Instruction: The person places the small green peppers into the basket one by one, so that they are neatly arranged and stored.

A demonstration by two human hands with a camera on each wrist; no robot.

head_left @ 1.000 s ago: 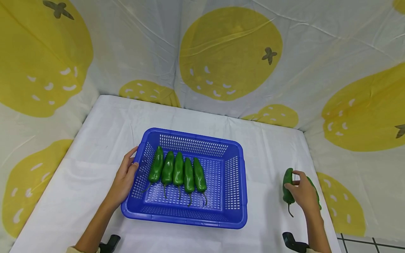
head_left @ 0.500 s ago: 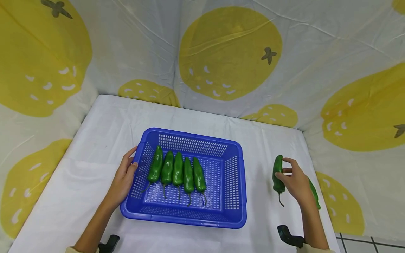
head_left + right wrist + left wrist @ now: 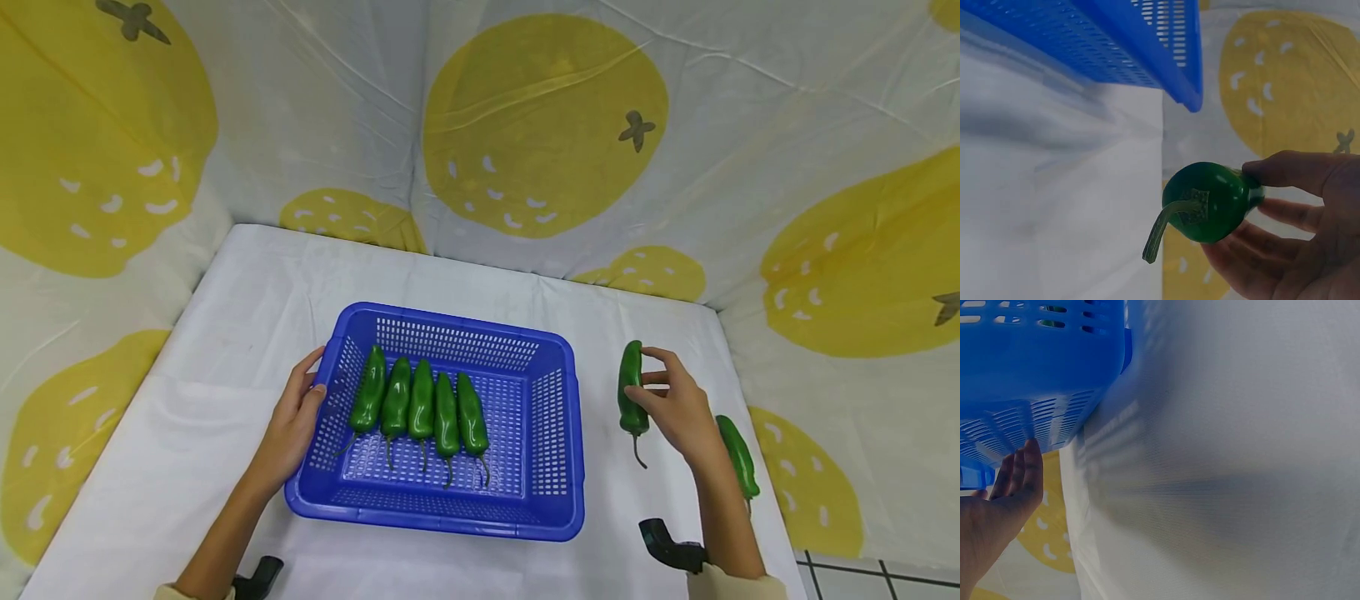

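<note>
A blue plastic basket [image 3: 551, 433] stands on the white cloth, with several green chili peppers [image 3: 422, 404] lying side by side in its left half, stems toward the person. My left hand [image 3: 295, 421] grips the basket's left rim, thumb over the edge; in the left wrist view its fingers [image 3: 1019, 472] press against the outer wall. To the right of the basket, my right hand [image 3: 678, 404] pinches another green chili pepper [image 3: 632, 392] between thumb and fingers, above the cloth. Its stem end faces the camera in the right wrist view.
One more green chili pepper [image 3: 738, 458] lies near the right edge of the white-covered table [image 3: 487, 567]. A cloth with yellow fruit prints [image 3: 547, 125] hangs behind and at both sides. Floor tiles [image 3: 847, 585] show at the lower right.
My right hand has carried its chili pepper leftward and away from the person, closer to the basket, uncovering the one left near the table's edge. My left hand and the basket stay put.
</note>
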